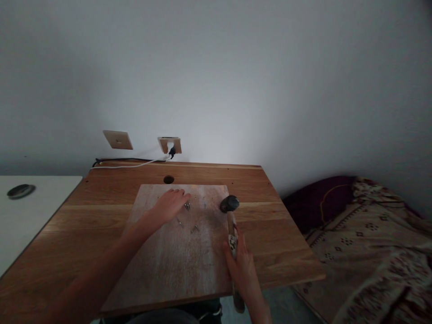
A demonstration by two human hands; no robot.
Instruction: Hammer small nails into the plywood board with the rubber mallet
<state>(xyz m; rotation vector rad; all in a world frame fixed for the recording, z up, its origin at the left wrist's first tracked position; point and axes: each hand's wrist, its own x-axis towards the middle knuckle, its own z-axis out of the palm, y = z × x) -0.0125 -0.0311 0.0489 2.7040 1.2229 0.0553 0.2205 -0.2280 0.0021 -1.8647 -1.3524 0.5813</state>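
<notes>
A worn, pale-coated wooden board [168, 270] lies on the table. Over its upper part is my left hand [170, 203], palm down with curled, closed fingers. Just below the fingertips are several thin metal nails [187, 206]; whether the fingers pinch one is hidden. More loose nails [195, 228] lie lower on the board. My right hand [240, 256] is wrapped round the wooden handle of a hammer [231, 220] at the board's right edge. Its dark head [229, 204] points away from me, and a patterned wrap covers part of the handle.
The wooden table [276, 234] meets the wall, with a cable hole [168, 179] at the back. Cords run to a wall socket [169, 145]. A white surface [37, 216] with a dark round object [20, 191] stands left; patterned bedding [364, 252] lies right.
</notes>
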